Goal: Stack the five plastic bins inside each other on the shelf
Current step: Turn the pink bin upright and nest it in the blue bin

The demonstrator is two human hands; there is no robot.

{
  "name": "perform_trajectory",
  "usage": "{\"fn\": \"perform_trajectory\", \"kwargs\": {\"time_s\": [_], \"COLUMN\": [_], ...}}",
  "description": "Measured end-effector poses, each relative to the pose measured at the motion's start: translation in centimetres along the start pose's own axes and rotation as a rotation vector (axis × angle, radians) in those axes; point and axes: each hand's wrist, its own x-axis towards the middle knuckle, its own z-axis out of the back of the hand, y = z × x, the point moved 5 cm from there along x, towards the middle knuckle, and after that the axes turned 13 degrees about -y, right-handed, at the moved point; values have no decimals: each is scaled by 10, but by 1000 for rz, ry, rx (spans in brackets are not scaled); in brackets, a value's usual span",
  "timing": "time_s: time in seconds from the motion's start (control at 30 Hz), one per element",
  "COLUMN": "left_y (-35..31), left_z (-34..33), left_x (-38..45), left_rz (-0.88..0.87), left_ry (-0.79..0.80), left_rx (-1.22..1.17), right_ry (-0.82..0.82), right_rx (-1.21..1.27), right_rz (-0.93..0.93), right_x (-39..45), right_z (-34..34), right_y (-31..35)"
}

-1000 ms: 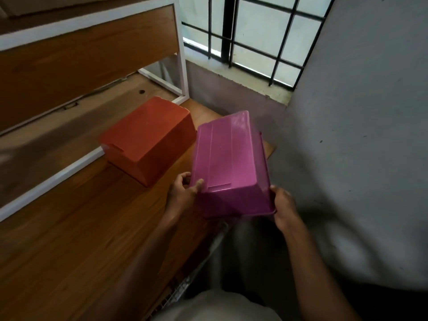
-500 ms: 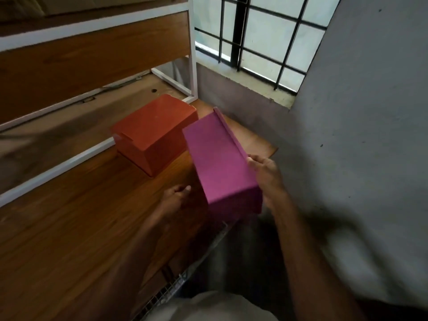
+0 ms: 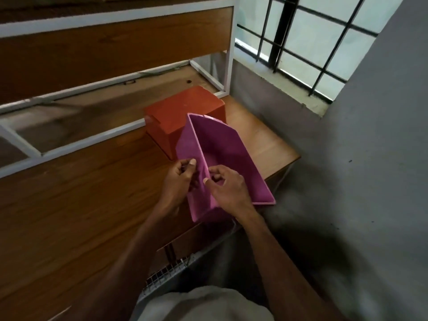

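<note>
A pink plastic bin [image 3: 222, 149] is held above the wooden shelf top [image 3: 69, 205], tilted with its open side facing up and to the right. My left hand [image 3: 178, 179] grips the outside of its near left wall. My right hand [image 3: 228, 188] pinches the same wall from inside, thumb on the rim. Behind it an orange bin [image 3: 183, 112] lies upside down on the shelf, its bottom facing up. No other bins are in view.
A white metal frame [image 3: 81, 140] with a wooden panel rises at the back left. The shelf ends at the right near a grey wall [image 3: 370, 158] and a barred window [image 3: 312, 38]. Wire mesh [image 3: 166, 274] shows below the front edge.
The pink bin was upside down with a hand on each side. It has been turned over so the opening now shows, and both hands have shifted to its left wall.
</note>
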Motion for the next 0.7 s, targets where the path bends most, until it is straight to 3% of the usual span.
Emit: {"fn": "perform_trajectory", "kwargs": {"time_s": [0.27, 0.37, 0.5, 0.7], "left_y": [27, 41, 55, 53], "left_z": [31, 40, 50, 53], "left_x": [6, 7, 8, 8], "left_rz": [129, 159, 219, 242], "left_ry": [-67, -100, -130, -134], "left_rx": [39, 45, 61, 62], "right_ry": [286, 226, 21, -111], "right_rx": [-137, -85, -165, -290], "right_rz": [2, 12, 68, -46], "right_x": [-22, -4, 33, 67], "right_z": [-55, -46, -20, 12], "right_y": [-8, -14, -28, -45]}}
